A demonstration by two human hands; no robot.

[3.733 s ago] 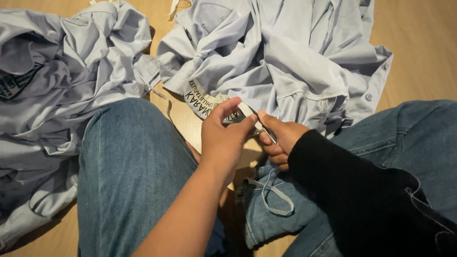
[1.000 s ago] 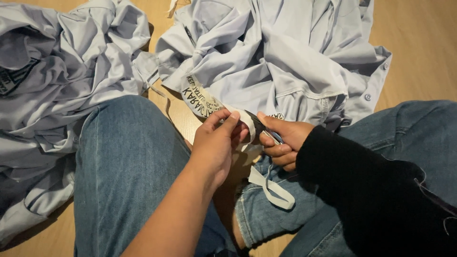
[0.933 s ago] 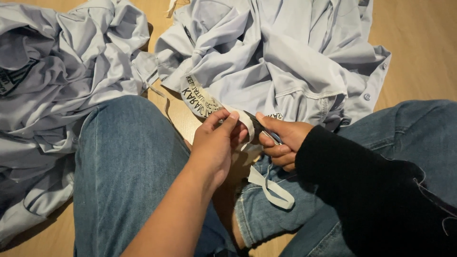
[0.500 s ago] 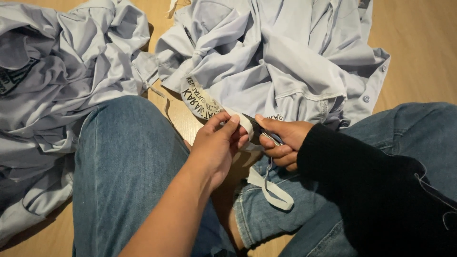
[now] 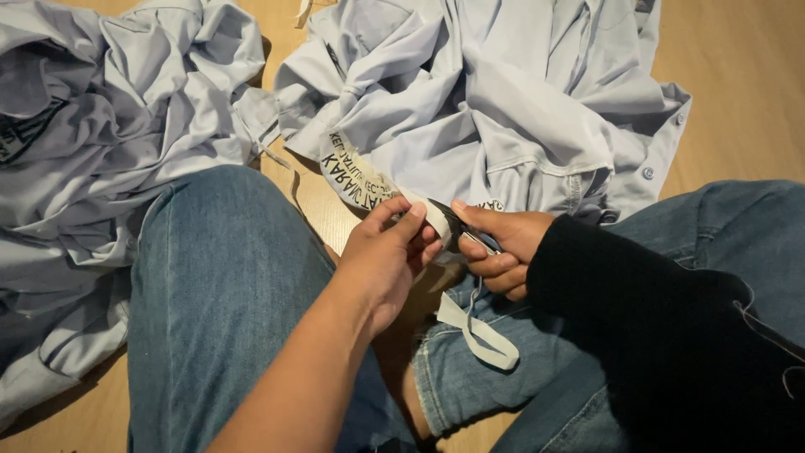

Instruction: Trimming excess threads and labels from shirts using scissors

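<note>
My left hand [image 5: 381,260] pinches the end of a white fabric band with black lettering [image 5: 352,180], which is attached to a light blue shirt [image 5: 520,109] spread on the floor in front of me. Facing it, my right hand [image 5: 503,247], in a black sleeve, grips a small dark cutting tool [image 5: 459,226] with its tip against the band by my left fingertips. I cannot tell what kind of blade it has. A loose pale fabric strip [image 5: 474,331] hangs below my hands onto my right jeans leg.
I sit on a wooden floor [image 5: 738,92] with my knees in blue jeans [image 5: 218,285] on either side of my hands. A second crumpled pile of light blue garments [image 5: 109,126] lies to the left.
My left fingers have shifted slightly along the lettered band toward my right hand. Since the oldest frame, the loose strip has dropped from a loop to hang lower on my leg.
</note>
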